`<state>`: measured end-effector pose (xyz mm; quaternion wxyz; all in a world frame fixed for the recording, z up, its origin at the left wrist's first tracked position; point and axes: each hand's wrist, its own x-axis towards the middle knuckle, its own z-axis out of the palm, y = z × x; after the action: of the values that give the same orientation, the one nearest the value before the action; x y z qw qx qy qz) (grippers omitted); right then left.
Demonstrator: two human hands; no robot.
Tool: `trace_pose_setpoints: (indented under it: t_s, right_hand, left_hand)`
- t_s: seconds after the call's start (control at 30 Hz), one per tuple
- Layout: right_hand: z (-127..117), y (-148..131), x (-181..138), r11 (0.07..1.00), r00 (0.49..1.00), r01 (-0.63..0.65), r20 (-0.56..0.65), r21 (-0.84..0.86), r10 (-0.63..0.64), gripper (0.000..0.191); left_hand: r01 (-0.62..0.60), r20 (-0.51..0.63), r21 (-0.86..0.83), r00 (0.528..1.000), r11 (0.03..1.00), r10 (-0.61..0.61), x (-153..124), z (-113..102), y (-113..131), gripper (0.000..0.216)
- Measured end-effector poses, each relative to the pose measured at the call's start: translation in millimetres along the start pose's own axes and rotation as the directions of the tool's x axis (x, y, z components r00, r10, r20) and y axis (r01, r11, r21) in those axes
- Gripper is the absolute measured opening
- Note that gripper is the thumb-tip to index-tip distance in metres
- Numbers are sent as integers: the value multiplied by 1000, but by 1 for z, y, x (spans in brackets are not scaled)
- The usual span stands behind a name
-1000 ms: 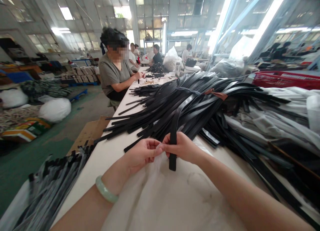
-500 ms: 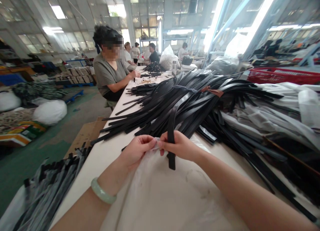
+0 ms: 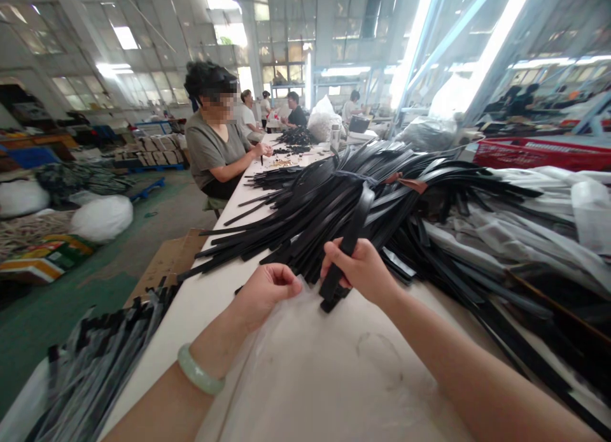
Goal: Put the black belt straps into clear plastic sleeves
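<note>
Thumb and fingers of my left hand (image 3: 267,294) pinch the edge of a thin clear plastic bag (image 3: 281,337), which hangs down toward me over the table. A pale green bangle (image 3: 200,369) is on that wrist. My right hand (image 3: 365,271) is closed around a flat black strap (image 3: 357,220), held slanted with its lower end beside the bag's mouth. Whether that end is inside the plastic I cannot tell. Just beyond both hands lies a large heap of black straps (image 3: 305,219), part of it bound with a dark tie (image 3: 356,176).
A co-worker (image 3: 217,142) sits at the table's left side, handling small dark pieces. Bagged straps (image 3: 105,359) are stacked low at the left by a cardboard sheet (image 3: 167,260). White plastic wrapping (image 3: 525,206) and a red crate (image 3: 539,152) are on the right.
My right hand has moved slightly right and away from my left hand, its grip shifting round the strap, which now leans more to the right. My left hand keeps its pinch on the bag.
</note>
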<state>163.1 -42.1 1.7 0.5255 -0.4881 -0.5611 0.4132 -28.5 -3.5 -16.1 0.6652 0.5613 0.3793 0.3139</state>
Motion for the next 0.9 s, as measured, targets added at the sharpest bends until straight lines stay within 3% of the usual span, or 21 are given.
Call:
trace_pose_setpoints:
  t_s: [0.07, 0.13, 0.4, 0.6, 0.7, 0.83, 0.9]
  right_hand:
    - [0, -1, 0, 998, 987, 55, -152, 27, -50, 52]
    - [2, -2, -1, 995, 978, 83, -197, 51, -72, 50]
    - [16, 0, -6, 998, 993, 66, -101, 3, -65, 48]
    - [20, 8, -7, 996, 993, 64, -94, -54, -69, 42]
    - [19, 8, -4, 998, 999, -3, -34, 58, 5, 43]
    - [9, 7, 7, 939, 961, -60, -235, 338, 146, 44]
    - [6, 8, 11, 928, 947, -60, -273, 368, 170, 43]
  left_hand:
    - [6, -9, 0, 1000, 1000, -6, 0, 1, -1, 33]
    - [13, -10, -7, 1000, 1000, -13, 0, 2, -1, 33]
    - [90, 64, -55, 994, 994, -87, -2, 4, -1, 35]
    - [161, 198, -30, 968, 987, -152, -7, 10, 0, 37]
    - [129, 220, 0, 967, 992, -126, -8, 12, 1, 34]
    - [130, 245, 100, 958, 986, -151, -8, 11, 3, 32]
    - [103, 260, 99, 957, 990, -125, -9, 12, 3, 31]
